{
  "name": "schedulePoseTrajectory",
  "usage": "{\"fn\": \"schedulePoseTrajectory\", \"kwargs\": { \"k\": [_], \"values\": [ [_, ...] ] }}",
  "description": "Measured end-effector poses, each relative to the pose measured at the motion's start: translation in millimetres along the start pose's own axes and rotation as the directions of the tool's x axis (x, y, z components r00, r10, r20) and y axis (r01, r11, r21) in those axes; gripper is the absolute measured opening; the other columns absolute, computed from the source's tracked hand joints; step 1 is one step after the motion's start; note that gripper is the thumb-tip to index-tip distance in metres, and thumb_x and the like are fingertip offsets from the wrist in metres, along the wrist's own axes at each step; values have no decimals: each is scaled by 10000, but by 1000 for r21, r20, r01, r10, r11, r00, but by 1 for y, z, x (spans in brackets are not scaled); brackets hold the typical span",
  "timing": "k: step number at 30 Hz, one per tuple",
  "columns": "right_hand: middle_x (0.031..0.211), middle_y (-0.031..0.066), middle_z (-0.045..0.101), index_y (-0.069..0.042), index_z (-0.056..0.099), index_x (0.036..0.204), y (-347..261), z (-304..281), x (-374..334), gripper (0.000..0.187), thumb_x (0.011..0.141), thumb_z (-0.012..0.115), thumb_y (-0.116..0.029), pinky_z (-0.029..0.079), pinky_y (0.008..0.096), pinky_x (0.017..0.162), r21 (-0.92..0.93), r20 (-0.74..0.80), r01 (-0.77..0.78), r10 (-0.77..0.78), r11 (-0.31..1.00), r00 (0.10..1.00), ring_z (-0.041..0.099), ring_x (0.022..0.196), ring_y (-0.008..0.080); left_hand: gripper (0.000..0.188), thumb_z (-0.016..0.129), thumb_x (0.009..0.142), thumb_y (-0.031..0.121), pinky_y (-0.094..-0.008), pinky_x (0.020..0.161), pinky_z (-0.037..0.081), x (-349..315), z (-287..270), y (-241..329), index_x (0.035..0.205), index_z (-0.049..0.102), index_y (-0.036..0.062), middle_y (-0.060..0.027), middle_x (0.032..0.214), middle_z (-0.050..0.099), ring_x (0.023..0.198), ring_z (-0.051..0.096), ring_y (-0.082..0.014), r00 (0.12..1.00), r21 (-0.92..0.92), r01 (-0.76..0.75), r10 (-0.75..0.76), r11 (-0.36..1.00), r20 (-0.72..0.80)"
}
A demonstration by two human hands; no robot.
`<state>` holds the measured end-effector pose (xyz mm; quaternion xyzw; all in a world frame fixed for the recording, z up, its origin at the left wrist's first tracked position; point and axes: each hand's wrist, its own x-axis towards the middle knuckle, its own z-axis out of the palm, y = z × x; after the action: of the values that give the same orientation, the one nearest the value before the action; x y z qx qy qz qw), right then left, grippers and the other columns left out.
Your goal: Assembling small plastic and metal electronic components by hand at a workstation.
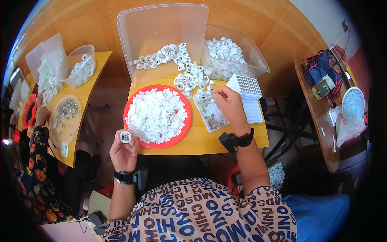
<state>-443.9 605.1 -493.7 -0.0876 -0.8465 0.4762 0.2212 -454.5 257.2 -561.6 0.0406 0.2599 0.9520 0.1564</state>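
Left hand (125, 155) in the head view, the only one I've got: grasping one white round socket piece (125, 137) between thumb and fingers, near the table's front edge, just left of the red tray. Metal shows inside the ring; it is turned up toward my camera, probably so its inside can be seen and reached.

Right hand (230, 104): fingertips bunched over the far end of a shallow white tray (219, 128) of small metal discs (211, 121). From my end I cannot tell whether anything is between them, or whether they touch the tray. Placement makes sense to me: small parts directly under the picking fingers.

Between the two hands, the round red tray (189, 119) carries a heap of small white plastic pieces (157, 115), likely kept central so either hand gets there.

Ahead of the right hand and to its left, loose white fittings (189, 78) spread from a tipped clear bin (161, 24), presumably laid over so they spill within reach. Beyond that hand stands another clear bin (258, 64), full of similar fittings. Just right of it, stacked white gridded trays (246, 85); stacking probably saves space on the yellow table (197, 143).

Well left of the left hand, a co-worker's hand (42, 115) is beside a round tray (53, 135) of metal parts (66, 111).
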Motion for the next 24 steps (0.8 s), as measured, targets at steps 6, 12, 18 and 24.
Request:
{"fn": "schedulePoseTrajectory", "kwargs": {
  "k": [6, 12, 18, 24],
  "values": [
    [733, 91, 664, 19, 646, 856, 0, 7, 21, 158, 821, 658, -134, 471, 279, 601, -78, 94, 5, 2, 997, 996, 610, 652, 145, 255, 399, 1000, 244, -288, 504, 434, 0, -32, -5, 1091, 510, 33, -131, 793, 543, 606, 491, -198, 994, -163, 28, -10, 986, 107],
    [732, 68, 658, 0, 654, 861, 16, 29, 43, 143, 783, 682, -117, 477, 287, 610, -203, 246, 47, 5, 978, 969, 606, 654, 149, 255, 393, 1000, 251, -298, 516, 424, 4, -32, -6, 1091, 521, 49, -127, 786, 539, 614, 491, -196, 993, -185, 38, -18, 982, 113],
    [731, 86, 659, -6, 660, 872, 23, 52, 62, 162, 754, 684, -115, 488, 302, 617, -321, 320, 108, 0, 941, 947, 622, 657, 170, 250, 392, 1000, 254, -294, 529, 430, 1, -30, -9, 1078, 515, 50, -136, 797, 559, 630, 513, -204, 995, -164, 16, 0, 986, 99],
    [799, 137, 677, -55, 670, 837, 21, 66, 59, 110, 763, 628, -125, 503, 407, 693, -443, 332, 179, -25, 878, 943, 650, 757, 311, 240, 399, 1006, 261, -290, 542, 451, 0, -29, -10, 1061, 499, 50, -145, 808, 584, 639, 544, -213, 996, -134, -8, 20, 991, 87]
  ]
}}
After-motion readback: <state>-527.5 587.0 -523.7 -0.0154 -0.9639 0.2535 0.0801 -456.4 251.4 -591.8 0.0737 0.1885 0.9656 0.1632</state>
